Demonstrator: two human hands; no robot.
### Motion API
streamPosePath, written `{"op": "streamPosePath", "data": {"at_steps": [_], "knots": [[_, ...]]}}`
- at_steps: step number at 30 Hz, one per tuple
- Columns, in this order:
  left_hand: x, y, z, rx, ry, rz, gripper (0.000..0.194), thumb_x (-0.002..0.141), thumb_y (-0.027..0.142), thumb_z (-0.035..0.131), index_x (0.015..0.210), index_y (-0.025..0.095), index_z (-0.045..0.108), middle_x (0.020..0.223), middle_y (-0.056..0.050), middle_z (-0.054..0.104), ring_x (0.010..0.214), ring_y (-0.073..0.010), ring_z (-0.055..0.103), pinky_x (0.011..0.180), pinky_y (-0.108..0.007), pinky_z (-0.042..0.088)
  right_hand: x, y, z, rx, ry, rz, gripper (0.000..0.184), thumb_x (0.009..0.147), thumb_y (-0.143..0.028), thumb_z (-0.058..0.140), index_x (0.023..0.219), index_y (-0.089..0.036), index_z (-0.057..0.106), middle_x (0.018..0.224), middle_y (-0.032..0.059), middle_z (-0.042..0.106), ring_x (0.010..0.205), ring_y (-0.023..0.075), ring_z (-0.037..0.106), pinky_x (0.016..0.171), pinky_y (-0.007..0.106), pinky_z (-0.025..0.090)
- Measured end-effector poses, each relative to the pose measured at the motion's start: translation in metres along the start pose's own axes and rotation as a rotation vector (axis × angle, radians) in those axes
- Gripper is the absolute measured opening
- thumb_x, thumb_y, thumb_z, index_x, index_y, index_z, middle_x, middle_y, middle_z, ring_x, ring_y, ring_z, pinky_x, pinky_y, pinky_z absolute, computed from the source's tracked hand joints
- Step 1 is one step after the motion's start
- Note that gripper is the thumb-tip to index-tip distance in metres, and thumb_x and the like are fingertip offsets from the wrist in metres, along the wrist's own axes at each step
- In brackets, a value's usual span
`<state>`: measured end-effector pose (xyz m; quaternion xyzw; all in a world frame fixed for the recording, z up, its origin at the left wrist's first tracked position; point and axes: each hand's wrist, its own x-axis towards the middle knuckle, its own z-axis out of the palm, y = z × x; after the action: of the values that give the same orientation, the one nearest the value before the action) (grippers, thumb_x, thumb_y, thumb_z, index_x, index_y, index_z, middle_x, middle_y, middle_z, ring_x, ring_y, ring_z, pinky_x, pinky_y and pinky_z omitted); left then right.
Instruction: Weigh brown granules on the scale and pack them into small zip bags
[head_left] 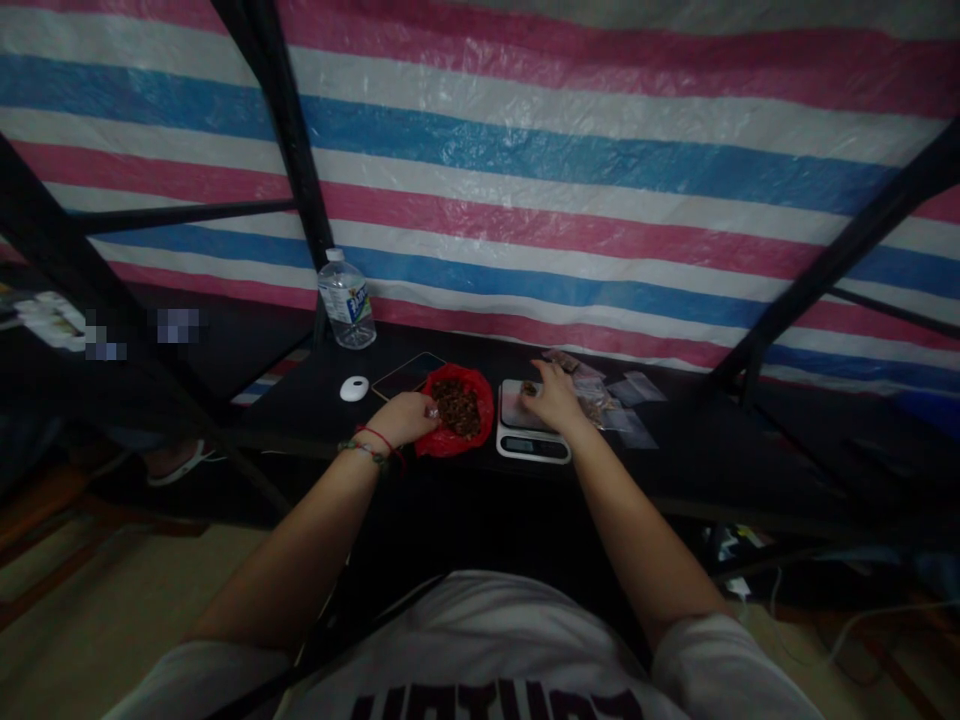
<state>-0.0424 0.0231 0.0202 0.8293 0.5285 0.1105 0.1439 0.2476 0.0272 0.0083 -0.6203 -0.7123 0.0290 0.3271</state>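
Note:
A red plastic bag (pixel 480 386) lies open on the black table (pixel 712 455), holding a heap of brown pieces (pixel 456 408). My left hand (pixel 405 417) rests at the bag's left edge, fingers curled in a pinch over the brown pieces. To the right stands a small digital scale (pixel 529 440). My right hand (pixel 551 392) hovers on the scale's platform, fingers bent and pinched around something I cannot make out.
A water bottle (pixel 346 300) stands at the back left, with a white mouse (pixel 354 388) and a dark phone (pixel 409 374) nearby. Small clear bags (pixel 634 395) lie right of the scale. A striped tarp (pixel 570 150) and black frame bars (pixel 289 120) back the table.

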Motion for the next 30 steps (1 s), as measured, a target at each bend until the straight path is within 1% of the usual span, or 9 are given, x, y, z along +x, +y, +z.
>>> {"op": "streamPosePath", "data": {"at_steps": [2, 4, 6, 8, 11, 14, 17, 20, 30], "knots": [[0.000, -0.001, 0.002, -0.004, -0.024, 0.009, 0.021, 0.075, 0.037, 0.056, 0.070, 0.020, 0.069, 0.075, -0.007, 0.069, 0.071, -0.0193, 0.062, 0.065, -0.025, 0.040, 0.002, -0.024, 0.002, 0.070, 0.015, -0.136, 0.055, 0.075, -0.020, 0.061, 0.128, -0.016, 0.050, 0.127, 0.0138, 0.051, 0.122, 0.0278, 0.042, 0.105, 0.045, 0.031], [0.000, -0.001, 0.003, -0.020, -0.033, 0.022, 0.021, 0.075, 0.037, 0.056, 0.069, 0.020, 0.068, 0.073, -0.006, 0.068, 0.069, -0.0186, 0.061, 0.063, -0.025, 0.040, 0.005, -0.049, 0.010, 0.161, -0.143, -0.332, 0.044, 0.079, -0.016, 0.057, 0.122, -0.019, 0.055, 0.120, 0.0101, 0.056, 0.116, 0.0232, 0.048, 0.103, 0.040, 0.035], [0.000, -0.001, 0.003, -0.036, -0.031, 0.027, 0.021, 0.075, 0.037, 0.057, 0.067, 0.020, 0.067, 0.070, -0.005, 0.067, 0.066, -0.0182, 0.060, 0.061, -0.025, 0.039, 0.008, -0.070, 0.025, 0.173, -0.331, -0.462, 0.038, 0.079, -0.011, 0.055, 0.115, -0.019, 0.061, 0.114, 0.0084, 0.059, 0.109, 0.0198, 0.053, 0.099, 0.035, 0.038], [-0.001, -0.001, 0.003, -0.054, -0.023, 0.030, 0.021, 0.074, 0.035, 0.058, 0.064, 0.019, 0.065, 0.067, -0.005, 0.066, 0.064, -0.0178, 0.059, 0.060, -0.026, 0.038, 0.010, -0.084, 0.043, 0.090, -0.466, -0.519, 0.037, 0.078, -0.009, 0.055, 0.114, -0.018, 0.063, 0.114, 0.0095, 0.060, 0.107, 0.0200, 0.055, 0.097, 0.033, 0.039], [-0.002, -0.001, 0.002, -0.090, -0.027, 0.039, 0.019, 0.074, 0.033, 0.058, 0.063, 0.019, 0.066, 0.065, -0.005, 0.066, 0.063, -0.0174, 0.059, 0.060, -0.026, 0.038, 0.011, -0.094, 0.064, -0.066, -0.582, -0.504, 0.044, 0.078, -0.015, 0.059, 0.122, -0.019, 0.059, 0.119, 0.0116, 0.058, 0.106, 0.0228, 0.056, 0.094, 0.034, 0.040], [-0.003, 0.001, 0.001, -0.119, -0.042, 0.025, 0.017, 0.073, 0.031, 0.058, 0.065, 0.019, 0.068, 0.066, -0.004, 0.066, 0.063, -0.0171, 0.059, 0.061, -0.026, 0.039, 0.012, -0.097, 0.074, -0.155, -0.580, -0.478, 0.041, 0.081, -0.018, 0.057, 0.123, -0.018, 0.058, 0.118, 0.0137, 0.058, 0.105, 0.0240, 0.057, 0.091, 0.035, 0.041], [-0.003, 0.002, 0.002, -0.138, -0.046, 0.008, 0.017, 0.073, 0.030, 0.058, 0.063, 0.019, 0.067, 0.065, -0.004, 0.066, 0.062, -0.0170, 0.059, 0.060, -0.026, 0.039, 0.015, -0.098, 0.075, -0.214, -0.564, -0.474, 0.030, 0.084, -0.016, 0.051, 0.111, -0.016, 0.064, 0.109, 0.0144, 0.062, 0.099, 0.0232, 0.059, 0.087, 0.033, 0.042], [-0.002, 0.002, 0.004, -0.147, -0.033, 0.019, 0.017, 0.072, 0.031, 0.058, 0.062, 0.019, 0.066, 0.065, -0.005, 0.066, 0.062, -0.0172, 0.059, 0.059, -0.026, 0.038, 0.019, -0.097, 0.072, -0.251, -0.569, -0.463, 0.027, 0.083, -0.012, 0.051, 0.104, -0.015, 0.067, 0.104, 0.0139, 0.064, 0.094, 0.0225, 0.060, 0.083, 0.031, 0.044], [-0.001, -0.001, 0.008, -0.108, -0.039, 0.007, 0.018, 0.074, 0.035, 0.057, 0.069, 0.019, 0.066, 0.069, -0.005, 0.066, 0.064, -0.0177, 0.059, 0.059, -0.026, 0.038, 0.020, -0.093, 0.062, -0.141, -0.525, -0.441, 0.026, 0.079, -0.011, 0.055, 0.100, -0.015, 0.070, 0.100, 0.0125, 0.069, 0.093, 0.0228, 0.063, 0.082, 0.031, 0.044]]}}
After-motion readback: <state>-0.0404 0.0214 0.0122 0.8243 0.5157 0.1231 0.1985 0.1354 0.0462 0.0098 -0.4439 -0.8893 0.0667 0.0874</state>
